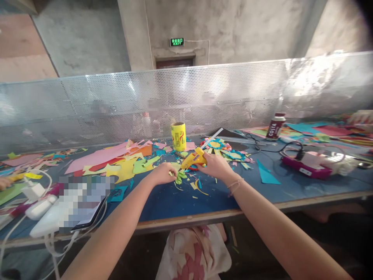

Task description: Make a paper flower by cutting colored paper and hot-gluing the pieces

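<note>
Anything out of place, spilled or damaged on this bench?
Nothing damaged. Paper scraps are strewn over the blue table around the left hand, pinching a green piece, and the right hand, gripping a yellow glue gun. The yellow roll stands upright.

The glue gun [194, 158] is yellow, the scrap [179, 177] light green. The desk [175, 198] is blue, its loose paper [96, 157] pink, yellow, orange and turquoise. The roll [178, 136] is yellow with red print, the bottle [275, 126] dark red and white-capped, the screen [116, 101] silver, dotted with holes.
</note>
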A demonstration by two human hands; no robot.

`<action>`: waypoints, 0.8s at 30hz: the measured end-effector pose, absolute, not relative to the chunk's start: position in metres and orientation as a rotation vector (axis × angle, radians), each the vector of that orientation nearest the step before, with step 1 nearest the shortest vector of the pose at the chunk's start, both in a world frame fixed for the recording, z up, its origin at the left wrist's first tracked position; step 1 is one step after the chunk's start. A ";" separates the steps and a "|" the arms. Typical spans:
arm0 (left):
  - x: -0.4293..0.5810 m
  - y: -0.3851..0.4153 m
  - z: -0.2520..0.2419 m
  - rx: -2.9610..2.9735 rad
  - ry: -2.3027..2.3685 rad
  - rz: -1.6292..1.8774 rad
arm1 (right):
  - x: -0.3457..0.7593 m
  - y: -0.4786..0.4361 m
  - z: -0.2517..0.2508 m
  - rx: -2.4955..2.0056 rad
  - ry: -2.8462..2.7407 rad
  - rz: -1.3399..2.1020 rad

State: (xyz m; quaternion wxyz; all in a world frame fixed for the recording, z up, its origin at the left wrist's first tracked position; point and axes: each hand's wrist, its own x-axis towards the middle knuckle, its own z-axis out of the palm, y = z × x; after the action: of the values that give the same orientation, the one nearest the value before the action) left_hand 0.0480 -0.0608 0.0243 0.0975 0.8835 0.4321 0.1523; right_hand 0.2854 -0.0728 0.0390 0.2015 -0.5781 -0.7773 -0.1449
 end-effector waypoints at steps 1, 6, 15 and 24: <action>0.049 -0.061 0.024 2.629 1.285 0.461 | 0.286 -0.073 0.039 -1.612 -2.165 -0.410; 0.048 -0.062 0.023 2.702 1.236 0.513 | 0.286 -0.072 0.037 -1.598 -2.147 -0.425; 0.047 -0.062 0.025 2.771 1.228 0.477 | 0.289 -0.076 0.043 -1.552 -2.268 -0.414; 0.045 -0.055 0.021 2.763 1.174 0.474 | 0.286 -0.080 0.042 -1.504 -2.377 -0.486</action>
State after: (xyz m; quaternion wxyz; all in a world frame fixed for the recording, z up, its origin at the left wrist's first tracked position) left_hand 0.0450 -0.0548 0.0215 0.0510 0.9079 0.3858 0.1557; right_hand 0.2865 -0.0800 0.0418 0.1432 -0.5215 -0.8241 -0.1687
